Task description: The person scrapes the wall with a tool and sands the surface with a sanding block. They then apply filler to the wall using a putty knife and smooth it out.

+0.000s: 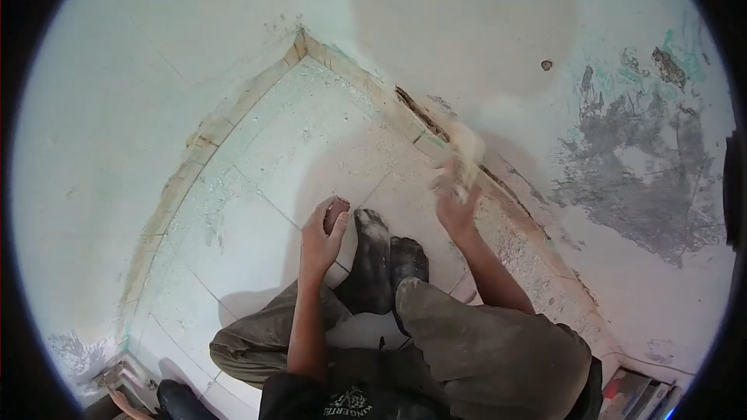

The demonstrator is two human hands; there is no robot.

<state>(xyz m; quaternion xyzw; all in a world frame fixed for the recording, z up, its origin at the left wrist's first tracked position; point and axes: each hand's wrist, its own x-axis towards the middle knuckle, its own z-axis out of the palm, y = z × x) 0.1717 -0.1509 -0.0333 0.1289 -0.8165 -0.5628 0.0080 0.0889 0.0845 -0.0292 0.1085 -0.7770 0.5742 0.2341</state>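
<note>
My left hand is closed around a small reddish-brown block, held above the pale floor tiles near my feet. My right hand is raised by the right-hand wall and smeared by motion. It grips a pale yellowish thing, too blurred to name, close against the top of the skirting strip. A dark, broken gap runs along the wall just above that strip, left of my right hand.
Dusty tiles meet two plastered walls at a corner. A grey rough patch and a small hole mark the right wall. Another person's hand and a dark shoe show lower left. A box of items stands lower right.
</note>
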